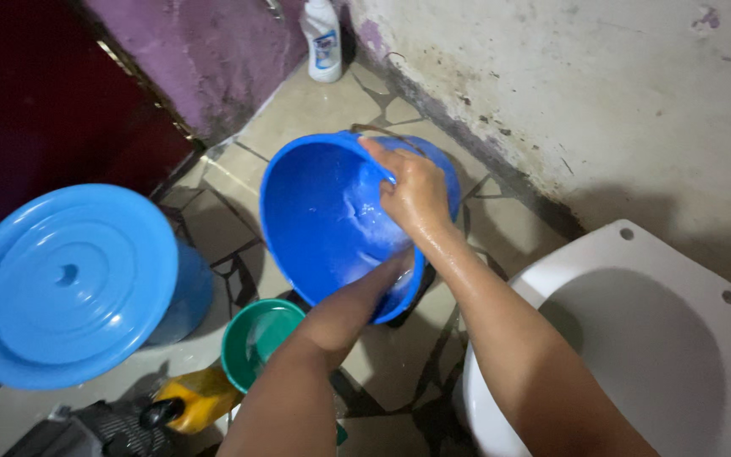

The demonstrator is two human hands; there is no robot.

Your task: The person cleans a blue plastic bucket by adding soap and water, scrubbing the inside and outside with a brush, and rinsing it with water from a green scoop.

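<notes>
We are gripping the tilted blue bucket (323, 220) rim with wet right hand (412, 195) fingers curled tight, left hand (387, 271) fingers hidden inside, so we are risking it slipping and spilling onto the tiled floor (315, 110).

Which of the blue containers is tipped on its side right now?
The dark blue bucket in the middle, held at its rim by the right hand, mouth facing the camera. The lighter blue one at left stands upright under its lid.

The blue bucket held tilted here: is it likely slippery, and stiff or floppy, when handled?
The blue bucket probably is slippery: its inside looks wet and soapy, and the right hand gripping its rim is wet. It seems stiff plastic, keeping its round shape while tilted. The left hand reaches inside it.
</notes>
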